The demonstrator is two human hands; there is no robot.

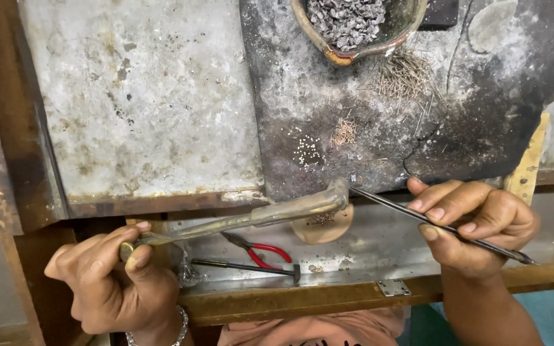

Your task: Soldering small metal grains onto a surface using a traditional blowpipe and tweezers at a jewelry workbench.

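My left hand (113, 285) is clenched around the near end of a long brass blowpipe (245, 218), thumb pressed over the top, and the pipe runs up and away from those fingers to its bent tip just beside the edge of the dark charred soldering block (367, 109). Below the pipe, in the metal tray (379, 247), lie red-handled pliers (261, 251) and a small hammer (245, 266). Beyond the pipe's tip, on the block, sit a cluster of tiny pale beads (307, 152) and a tuft of fine wire bits (344, 132). My right hand (476, 227) pinches thin dark tweezers (431, 221) between thumb and fingertips, their point almost touching the pipe's tip. I judge I'm lining up both tools at the block's edge; the next move calls for a steady tweezer point and careful aim
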